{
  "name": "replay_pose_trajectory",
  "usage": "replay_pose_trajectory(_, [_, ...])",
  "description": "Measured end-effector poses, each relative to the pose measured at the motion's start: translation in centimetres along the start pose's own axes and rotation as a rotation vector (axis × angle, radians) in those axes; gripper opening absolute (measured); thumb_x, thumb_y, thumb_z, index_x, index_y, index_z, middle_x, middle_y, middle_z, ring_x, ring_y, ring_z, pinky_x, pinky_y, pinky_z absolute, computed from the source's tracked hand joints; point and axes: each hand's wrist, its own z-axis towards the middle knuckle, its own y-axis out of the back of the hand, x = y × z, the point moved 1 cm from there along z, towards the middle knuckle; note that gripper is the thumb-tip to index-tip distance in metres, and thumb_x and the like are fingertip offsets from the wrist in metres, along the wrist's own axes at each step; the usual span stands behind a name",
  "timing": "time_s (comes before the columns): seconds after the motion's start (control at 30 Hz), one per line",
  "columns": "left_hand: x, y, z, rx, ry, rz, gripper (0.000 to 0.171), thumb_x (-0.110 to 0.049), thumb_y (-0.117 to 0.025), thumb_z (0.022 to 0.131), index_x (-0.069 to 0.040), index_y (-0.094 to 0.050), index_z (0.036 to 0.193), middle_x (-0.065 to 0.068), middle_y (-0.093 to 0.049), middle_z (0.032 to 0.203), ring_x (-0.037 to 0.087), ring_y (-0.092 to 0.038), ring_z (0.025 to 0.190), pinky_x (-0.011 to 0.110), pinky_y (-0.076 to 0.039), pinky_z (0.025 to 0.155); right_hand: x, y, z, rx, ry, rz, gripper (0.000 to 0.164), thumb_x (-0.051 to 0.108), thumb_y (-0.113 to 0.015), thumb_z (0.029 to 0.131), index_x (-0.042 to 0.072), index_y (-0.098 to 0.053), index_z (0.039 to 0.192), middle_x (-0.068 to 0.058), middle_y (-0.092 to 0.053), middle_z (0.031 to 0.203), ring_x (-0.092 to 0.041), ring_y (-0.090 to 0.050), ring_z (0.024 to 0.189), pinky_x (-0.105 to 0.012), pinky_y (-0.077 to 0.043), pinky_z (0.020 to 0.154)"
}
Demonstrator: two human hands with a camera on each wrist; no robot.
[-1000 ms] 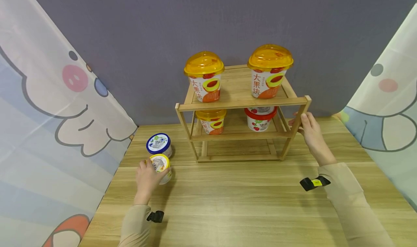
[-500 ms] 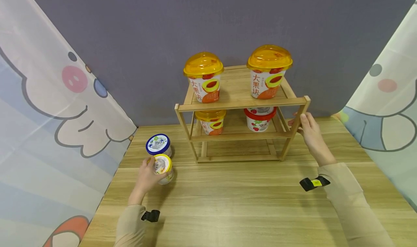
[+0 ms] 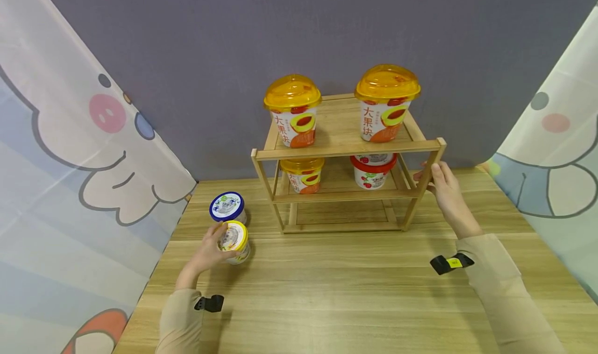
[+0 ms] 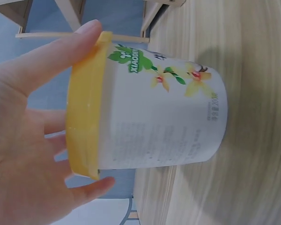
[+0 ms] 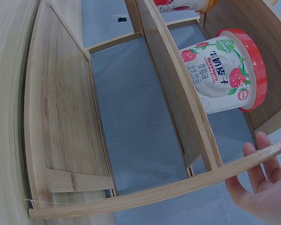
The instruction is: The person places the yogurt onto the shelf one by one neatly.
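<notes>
My left hand [image 3: 208, 251] holds a white yogurt cup with a yellow lid [image 3: 233, 235], thumb on one side of the lid and fingers round the other. Vanilla flowers show on its side in the left wrist view. Whether its base touches the table I cannot tell. Just behind it stands a cup with a blue lid [image 3: 227, 205]. My right hand [image 3: 449, 195] grips the right front post of a wooden rack [image 3: 350, 149]; in the right wrist view the fingers [image 5: 257, 174] curl about that post. A red-lidded strawberry cup [image 5: 220, 70] sits on the middle shelf near it.
Two tall peach cups with domed orange lids, a left one [image 3: 293, 112] and a right one [image 3: 386, 105], stand on the top shelf. Another orange-lidded cup [image 3: 303, 176] is on the middle shelf at left. A grey wall [image 3: 233, 58] rises behind the table [image 3: 327, 291].
The yellow-lidded cup has shifted slightly right, while my left wrist and forearm have swung left. My right hand and the rack have stayed in place.
</notes>
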Motion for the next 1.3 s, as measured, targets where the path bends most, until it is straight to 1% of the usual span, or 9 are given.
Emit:
replay_pose_trajectory(0.37, [-0.2, 0.4, 0.0, 0.121, -0.02, -0.014, 0.084, -0.02, -0.071, 0.073, 0.01, -0.023, 0.135, 0.028, -0.004, 0.142, 0.048, 0.002, 0.126, 0.066, -0.006, 0.096, -0.2, 0.0, -0.1, 0.009, -0.002, -0.019, 0.027, 0.035, -0.03, 0.095, 0.018, -0.046, 0.109, 0.002, -0.054, 0.089, -0.007, -0.052, 0.087, -0.011, -0.041, 0.074])
replay_pose_trajectory(0.53, [-0.2, 0.6, 0.0, 0.152, -0.016, -0.019, 0.083, -0.018, -0.071, 0.072, 0.008, -0.023, 0.135, 0.027, -0.003, 0.143, 0.048, 0.004, 0.126, 0.068, -0.005, 0.094, -0.2, 0.1, 0.0, 0.012, -0.003, -0.023, 0.027, 0.035, -0.03, 0.095, 0.018, -0.046, 0.109, 0.002, -0.053, 0.09, -0.007, -0.052, 0.088, -0.011, -0.041, 0.074])
replay_pose_trajectory(0.63, [-0.3, 0.6, 0.0, 0.128, -0.006, -0.002, 0.081, -0.019, -0.072, 0.072, 0.006, -0.027, 0.134, 0.027, -0.004, 0.143, 0.048, 0.002, 0.126, 0.068, -0.008, 0.094, -0.3, 0.1, 0.0, 0.014, 0.0, -0.019, 0.027, 0.035, -0.03, 0.095, 0.018, -0.046, 0.109, 0.001, -0.053, 0.09, -0.007, -0.052, 0.088, -0.011, -0.041, 0.075])
replay_pose_trajectory(0.8, [-1.2, 0.0, -0.6, -0.046, 0.027, 0.085, 0.07, -0.026, -0.071, 0.074, 0.004, -0.04, 0.129, 0.033, -0.013, 0.138, 0.052, -0.015, 0.122, 0.066, -0.022, 0.092, -0.2, 0.0, 0.0, 0.017, 0.0, -0.013, 0.027, 0.035, -0.03, 0.095, 0.018, -0.046, 0.109, 0.001, -0.053, 0.09, -0.007, -0.052, 0.088, -0.011, -0.041, 0.074])
replay_pose_trajectory(0.93, [-2.3, -0.8, -1.3, -0.271, 0.067, 0.136, 0.062, -0.026, -0.07, 0.074, 0.005, -0.047, 0.122, 0.038, -0.022, 0.131, 0.055, -0.026, 0.116, 0.065, -0.029, 0.088, -0.2, 0.0, 0.0, 0.009, 0.001, -0.006, 0.027, 0.035, -0.031, 0.095, 0.018, -0.046, 0.109, 0.003, -0.054, 0.089, -0.007, -0.052, 0.087, -0.012, -0.041, 0.074])
replay_pose_trajectory(1.03, [-2.8, -1.4, -1.7, -0.457, 0.093, 0.127, 0.056, -0.021, -0.072, 0.073, 0.006, -0.051, 0.117, 0.039, -0.029, 0.126, 0.054, -0.03, 0.113, 0.063, -0.029, 0.089, -0.1, 0.0, 0.0, 0.003, 0.001, 0.003, 0.026, 0.034, -0.031, 0.094, 0.018, -0.047, 0.108, 0.003, -0.055, 0.089, -0.007, -0.052, 0.086, -0.013, -0.041, 0.073])
replay_pose_trajectory(1.13, [-2.8, -2.3, -1.9, -0.603, 0.113, 0.126, 0.054, -0.02, -0.075, 0.07, 0.008, -0.054, 0.111, 0.039, -0.033, 0.123, 0.054, -0.033, 0.11, 0.063, -0.03, 0.088, -0.2, 0.0, 0.0, 0.003, 0.004, -0.003, 0.026, 0.035, -0.031, 0.094, 0.018, -0.047, 0.108, 0.003, -0.056, 0.088, -0.007, -0.052, 0.086, -0.013, -0.042, 0.073])
replay_pose_trajectory(1.2, [-2.7, -2.9, -1.9, -0.646, 0.13, 0.142, 0.057, -0.023, -0.076, 0.067, 0.008, -0.054, 0.11, 0.04, -0.033, 0.121, 0.054, -0.034, 0.108, 0.063, -0.032, 0.085, -0.2, 0.0, 0.1, 0.005, 0.002, -0.006, 0.027, 0.035, -0.031, 0.094, 0.018, -0.047, 0.109, 0.003, -0.055, 0.088, -0.007, -0.052, 0.086, -0.013, -0.041, 0.073])
replay_pose_trajectory(1.3, [-2.6, -3.8, -1.9, -0.656, 0.177, 0.153, 0.069, -0.028, -0.079, 0.064, 0.008, -0.05, 0.115, 0.04, -0.028, 0.123, 0.055, -0.034, 0.106, 0.064, -0.034, 0.082, -0.3, 0.0, 0.1, 0.002, 0.001, -0.015, 0.027, 0.035, -0.031, 0.095, 0.018, -0.047, 0.109, 0.004, -0.056, 0.088, -0.007, -0.052, 0.085, -0.013, -0.041, 0.073])
